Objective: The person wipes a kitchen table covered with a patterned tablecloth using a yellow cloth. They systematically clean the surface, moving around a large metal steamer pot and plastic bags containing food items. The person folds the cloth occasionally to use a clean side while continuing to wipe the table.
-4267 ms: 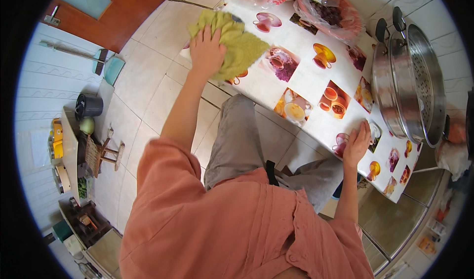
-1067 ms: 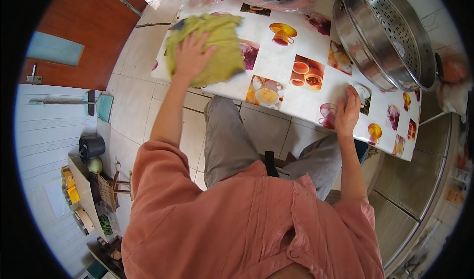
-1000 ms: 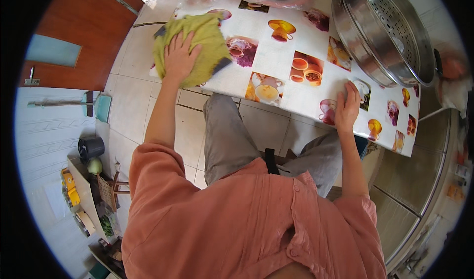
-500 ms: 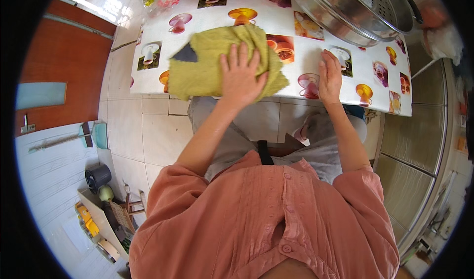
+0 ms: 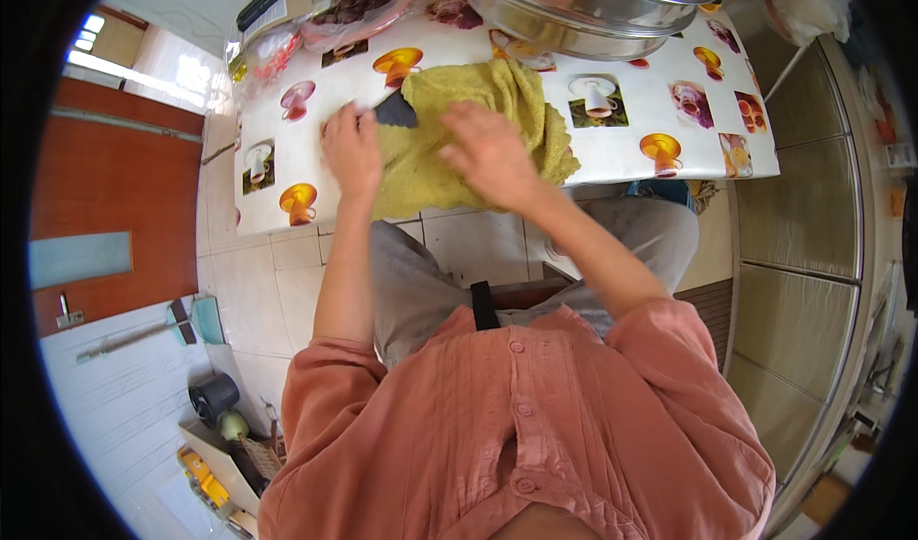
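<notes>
A yellow-green cloth (image 5: 421, 179) with a dark grey patch lies rumpled on the printed tablecloth (image 5: 344, 182), along the table's near edge. Its right side is bunched into folds. My left hand (image 5: 352, 153) is at the cloth's left edge, beside the grey patch, fingers pointing away from me and a little apart. My right hand (image 5: 492, 162) reaches in over the middle of the cloth, slightly blurred, with its fingers spread. Neither hand visibly grips the cloth, though whether the right palm touches it cannot be made out.
A large steel steamer pot (image 5: 574, 24) stands at the back right. At the back left are a plastic bag of dark items (image 5: 363, 5) and a black-handled tool (image 5: 260, 7). My knees are under the table edge. A reddish-brown door (image 5: 115, 196) is at left.
My left hand has moved off the cloth's middle to its left edge. My right hand has come from the bare tablecloth at right onto the cloth area. The view has shifted.
</notes>
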Demonstrator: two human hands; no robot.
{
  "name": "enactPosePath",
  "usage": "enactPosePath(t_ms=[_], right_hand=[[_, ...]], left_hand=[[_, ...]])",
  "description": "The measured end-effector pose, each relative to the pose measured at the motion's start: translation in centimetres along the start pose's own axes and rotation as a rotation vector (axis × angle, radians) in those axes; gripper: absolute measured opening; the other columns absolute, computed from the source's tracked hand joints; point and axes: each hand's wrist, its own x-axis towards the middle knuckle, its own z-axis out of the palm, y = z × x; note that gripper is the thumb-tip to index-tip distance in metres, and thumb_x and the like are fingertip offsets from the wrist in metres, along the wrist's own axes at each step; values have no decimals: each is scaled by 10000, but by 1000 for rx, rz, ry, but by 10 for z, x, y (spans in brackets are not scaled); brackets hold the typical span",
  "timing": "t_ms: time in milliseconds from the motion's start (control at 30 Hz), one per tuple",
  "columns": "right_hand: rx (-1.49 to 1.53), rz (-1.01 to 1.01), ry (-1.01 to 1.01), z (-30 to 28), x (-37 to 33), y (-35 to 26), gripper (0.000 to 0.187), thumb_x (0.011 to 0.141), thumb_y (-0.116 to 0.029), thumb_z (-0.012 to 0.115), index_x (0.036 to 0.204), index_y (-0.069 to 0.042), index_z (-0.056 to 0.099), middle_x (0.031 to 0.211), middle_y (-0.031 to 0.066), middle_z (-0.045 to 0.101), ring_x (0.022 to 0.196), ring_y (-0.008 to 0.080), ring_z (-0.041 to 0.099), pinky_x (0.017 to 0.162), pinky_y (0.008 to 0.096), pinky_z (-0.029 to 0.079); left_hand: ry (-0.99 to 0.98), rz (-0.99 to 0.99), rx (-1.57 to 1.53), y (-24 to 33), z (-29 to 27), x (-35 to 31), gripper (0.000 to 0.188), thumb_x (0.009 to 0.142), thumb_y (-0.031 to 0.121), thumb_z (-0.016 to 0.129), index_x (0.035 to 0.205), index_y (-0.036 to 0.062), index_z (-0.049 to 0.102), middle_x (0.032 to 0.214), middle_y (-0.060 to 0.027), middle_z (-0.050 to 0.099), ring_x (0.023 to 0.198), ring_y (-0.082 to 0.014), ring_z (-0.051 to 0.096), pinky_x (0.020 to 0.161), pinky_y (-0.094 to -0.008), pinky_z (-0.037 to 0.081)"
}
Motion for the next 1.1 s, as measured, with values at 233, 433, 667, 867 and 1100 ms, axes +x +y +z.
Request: enactPosePath(t_ms=[233, 433, 667, 867, 1100], right_hand=[[-379, 69, -203, -10, 8, 66, 582, 1050, -556, 466, 1548, -257, 504, 1657, 54, 407, 1533, 289, 355, 1256, 532, 268], [-441, 121, -83, -106, -27, 163, 519, 1031, -488, 546, 1471, -216, 579, 1537, 65, 541, 1436, 285, 472, 1182, 478, 356], [-543, 180, -32, -101, -55, 152, 475, 1029, -447, 554, 1419, -182, 607, 1556, 66, 511, 1470, 308, 430, 1188, 576, 332], [-489, 310, -71, -172, -80, 215, 461, 1049, -441, 519, 1459, -241, 594, 1571, 62, 510, 1475, 276, 438, 1212, 526, 317], [-746, 527, 119, -200, -57, 315, 417, 1031, -412, 558, 1402, -235, 626, 1557, 45, 524, 1440, 287, 465, 1175, 560, 332]], left_hand=[[-94, -105, 4, -37, 2, -8, 430, 1054, 429, 542, 1367, 159, 661, 1491, -57, 548, 1405, -294, 480, 1189, -463, 317], [-207, -54, 79, -42, -2, -12, 555, 1008, 460, 603, 1482, 173, 569, 1597, -71, 447, 1521, -319, 340, 1225, -528, 251], [-168, 13, 262, -23, 0, -18, 589, 995, 441, 628, 1507, 167, 526, 1614, -85, 432, 1540, -351, 317, 1221, -556, 263], [-184, 58, 304, -25, -2, -17, 571, 1009, 401, 607, 1523, 174, 507, 1604, -104, 442, 1530, -375, 335, 1219, -554, 264], [-181, 109, 313, -12, 2, -14, 563, 1019, 356, 586, 1512, 97, 503, 1581, -157, 468, 1499, -406, 375, 1208, -547, 285]])
